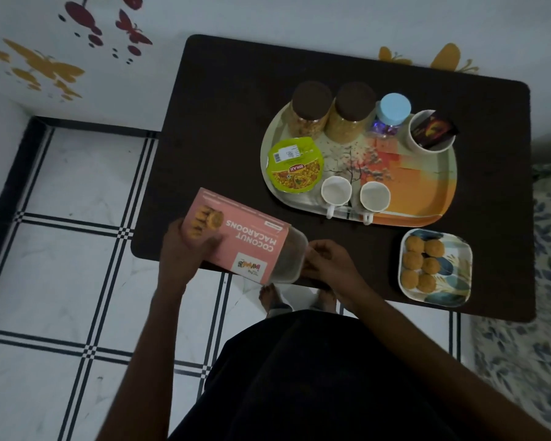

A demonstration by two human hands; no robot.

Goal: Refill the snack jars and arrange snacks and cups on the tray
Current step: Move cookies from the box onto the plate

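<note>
Macaroon box (236, 240), pink, reads "COCONUT MACAROONS", at table (223, 122) front edge: left hand (185, 249) grips sleeve, right hand (328, 262) fingers pinch clear inner container's end. "BIKAJI" cup (295, 165) on tray (427, 198).

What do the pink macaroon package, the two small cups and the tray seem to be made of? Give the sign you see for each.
Pink macaroon package: matt printed cardboard sleeve, flat faces with sharp folds, over a translucent, probably plastic tub.
Two small cups: plain white with handles, likely ceramic; plastic is possible.
Tray: smooth printed surface with a raised rim, probably melamine or plastic.
</note>
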